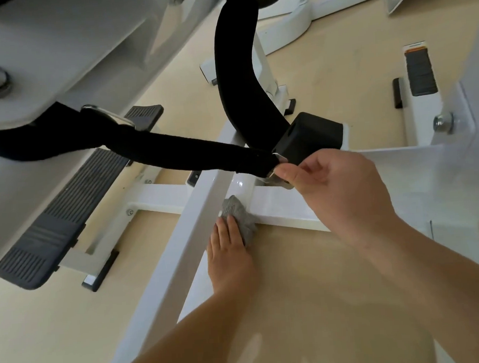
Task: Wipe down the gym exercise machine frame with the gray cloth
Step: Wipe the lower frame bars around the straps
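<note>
My right grip (335,187) pinches the strap (198,153) clear; my flat-fingered left grip (231,254) must press the gray cloth (238,213) firmly into the frame (181,253) joint.

We log tan floor (32,331), black ribbed footplate (55,230) at left, ribbed pedal (420,72) with orange label (416,50) upper right, black padded strap (192,153) across mid-view, white base (288,15) at top, possibly another machine.
</note>
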`<state>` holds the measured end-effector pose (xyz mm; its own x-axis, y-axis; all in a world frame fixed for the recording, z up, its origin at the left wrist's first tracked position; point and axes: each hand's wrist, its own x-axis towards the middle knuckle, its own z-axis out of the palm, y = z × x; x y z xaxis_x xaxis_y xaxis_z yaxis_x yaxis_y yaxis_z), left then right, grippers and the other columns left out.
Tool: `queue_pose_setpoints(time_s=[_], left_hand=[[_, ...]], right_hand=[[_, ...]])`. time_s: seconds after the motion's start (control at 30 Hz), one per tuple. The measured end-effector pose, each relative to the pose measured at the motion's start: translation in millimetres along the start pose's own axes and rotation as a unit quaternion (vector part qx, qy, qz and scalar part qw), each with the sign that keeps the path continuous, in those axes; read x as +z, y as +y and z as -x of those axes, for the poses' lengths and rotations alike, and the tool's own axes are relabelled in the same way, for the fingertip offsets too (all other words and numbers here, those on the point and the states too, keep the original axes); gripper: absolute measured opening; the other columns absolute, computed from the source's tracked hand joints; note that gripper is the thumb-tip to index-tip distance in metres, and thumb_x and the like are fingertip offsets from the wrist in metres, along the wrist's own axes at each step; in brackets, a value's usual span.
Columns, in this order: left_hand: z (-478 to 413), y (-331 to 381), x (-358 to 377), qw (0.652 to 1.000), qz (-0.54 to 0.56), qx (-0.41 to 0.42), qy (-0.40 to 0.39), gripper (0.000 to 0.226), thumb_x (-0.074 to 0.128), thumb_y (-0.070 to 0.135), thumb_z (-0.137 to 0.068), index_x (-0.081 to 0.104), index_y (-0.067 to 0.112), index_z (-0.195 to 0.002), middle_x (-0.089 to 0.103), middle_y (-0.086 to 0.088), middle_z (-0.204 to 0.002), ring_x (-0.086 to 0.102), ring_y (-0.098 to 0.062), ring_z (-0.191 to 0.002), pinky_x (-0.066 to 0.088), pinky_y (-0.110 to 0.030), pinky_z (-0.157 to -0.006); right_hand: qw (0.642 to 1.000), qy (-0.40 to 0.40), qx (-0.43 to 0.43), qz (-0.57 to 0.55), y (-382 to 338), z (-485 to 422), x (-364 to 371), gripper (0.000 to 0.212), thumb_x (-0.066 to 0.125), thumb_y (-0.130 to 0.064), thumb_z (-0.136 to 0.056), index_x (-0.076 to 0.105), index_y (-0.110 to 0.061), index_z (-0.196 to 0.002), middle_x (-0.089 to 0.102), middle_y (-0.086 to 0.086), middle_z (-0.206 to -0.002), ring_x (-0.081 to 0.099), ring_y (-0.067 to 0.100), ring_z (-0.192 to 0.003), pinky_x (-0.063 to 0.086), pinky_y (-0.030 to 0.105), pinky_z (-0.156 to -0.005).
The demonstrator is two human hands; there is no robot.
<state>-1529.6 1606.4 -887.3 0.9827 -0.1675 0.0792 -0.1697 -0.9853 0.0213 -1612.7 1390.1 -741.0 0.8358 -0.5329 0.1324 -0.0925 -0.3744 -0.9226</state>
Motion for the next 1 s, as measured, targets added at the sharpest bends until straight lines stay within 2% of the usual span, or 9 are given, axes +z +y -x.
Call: queue_pose_setpoints(time_s=[0.07,0.13,0.27,0.37,0.53,0.67,0.73,0.87,1.0], left_hand=[[15.3,-6.3,3.2,1.0,0.013,-0.009,0.011,0.069,0.029,0.028,-0.107,-0.011,0.024,-0.163,-0.013,0.004,-0.171,-0.014,-0.015,-0.157,-0.012,-0.032,-0.125],[14.6,-4.4,0.7,0.999,0.031,-0.031,-0.004,0.065,0.023,0.043,-0.109,-0.008,0.026,-0.163,-0.01,0.006,-0.172,-0.013,-0.013,-0.157,-0.012,-0.031,-0.125],[-11.4,14.6,-9.3,0.995,0.066,-0.062,-0.044,0.075,0.009,0.062,-0.103,-0.006,0.022,-0.164,-0.008,0.003,-0.172,-0.009,-0.015,-0.158,-0.013,-0.031,-0.121],[-19.7,18.7,-15.5,0.993,0.079,-0.062,-0.067,0.073,0.006,0.061,-0.104,-0.005,0.022,-0.164,-0.008,0.003,-0.172,-0.008,-0.015,-0.158,-0.008,-0.033,-0.124],[-7.7,12.2,-7.7,0.997,0.055,-0.049,-0.036,0.065,0.007,0.053,-0.106,-0.002,0.026,-0.164,-0.004,0.005,-0.172,-0.005,-0.015,-0.158,-0.01,-0.031,-0.122],[-45.2,23.9,-17.3,0.993,0.084,-0.048,-0.071,0.061,0.01,0.048,-0.109,0.004,0.025,-0.165,-0.001,0.004,-0.173,-0.001,-0.019,-0.158,0.0,-0.034,-0.125],[-54.1,36.7,-23.1,0.99,0.109,-0.007,-0.091,0.059,0.011,0.046,-0.11,0.006,0.025,-0.165,-0.004,0.004,-0.173,-0.007,-0.018,-0.158,-0.004,-0.037,-0.125],[-21.0,91.5,-12.0,0.975,0.121,0.166,-0.09,0.063,0.008,0.052,-0.107,-0.003,0.029,-0.164,-0.016,0.012,-0.168,-0.024,-0.007,-0.152,-0.018,-0.031,-0.121],[-7.2,96.0,-5.9,0.972,0.074,0.206,-0.091,0.068,0.009,0.057,-0.105,-0.019,0.028,-0.16,-0.032,0.016,-0.16,-0.035,-0.006,-0.148,-0.021,-0.031,-0.12]], right_hand=[[1.0,-0.002,0.005,-0.018,-1.8,-3.9,-3.4,0.046,0.067,-0.073,-0.08,0.069,-0.028,-0.074,0.063,-0.019,-0.061,0.059,0.008,-0.063,0.051,0.036,-0.062],[1.0,-0.006,0.009,-0.029,-2.1,-5.1,-3.6,0.045,0.07,-0.07,-0.08,0.069,-0.026,-0.071,0.061,-0.02,-0.059,0.057,0.009,-0.059,0.05,0.035,-0.061],[0.999,-0.018,0.011,-0.033,0.1,-1.5,-2.6,0.046,0.069,-0.071,-0.079,0.068,-0.026,-0.071,0.059,-0.021,-0.057,0.054,0.005,-0.055,0.042,0.031,-0.057],[0.999,-0.028,0.014,-0.034,0.8,-0.7,-4.7,0.047,0.068,-0.071,-0.078,0.067,-0.025,-0.072,0.059,-0.021,-0.056,0.054,0.005,-0.055,0.041,0.031,-0.058],[0.999,-0.035,0.012,-0.029,-1.4,-3.6,-7.9,0.046,0.069,-0.07,-0.08,0.068,-0.024,-0.072,0.056,-0.021,-0.054,0.052,0.007,-0.054,0.044,0.033,-0.059],[0.998,-0.047,0.013,-0.026,2.3,-3.1,-9.7,0.051,0.067,-0.076,-0.073,0.069,-0.025,-0.073,0.057,-0.02,-0.055,0.051,0.007,-0.053,0.041,0.03,-0.059],[0.999,-0.045,0.007,-0.021,2.8,-1.1,-13.4,0.053,0.063,-0.079,-0.07,0.069,-0.026,-0.074,0.058,-0.021,-0.056,0.052,0.005,-0.054,0.039,0.028,-0.058],[1.0,-0.013,-0.022,-0.009,1.0,-4.8,-28.2,0.045,0.07,-0.073,-0.076,0.07,-0.028,-0.073,0.065,-0.018,-0.061,0.058,0.004,-0.056,0.044,0.029,-0.058],[0.999,0.004,-0.054,0.005,-2.3,-11.6,-44.9,0.044,0.07,-0.073,-0.076,0.072,-0.029,-0.077,0.069,-0.012,-0.064,0.066,0.009,-0.064,0.057,0.042,-0.066]])
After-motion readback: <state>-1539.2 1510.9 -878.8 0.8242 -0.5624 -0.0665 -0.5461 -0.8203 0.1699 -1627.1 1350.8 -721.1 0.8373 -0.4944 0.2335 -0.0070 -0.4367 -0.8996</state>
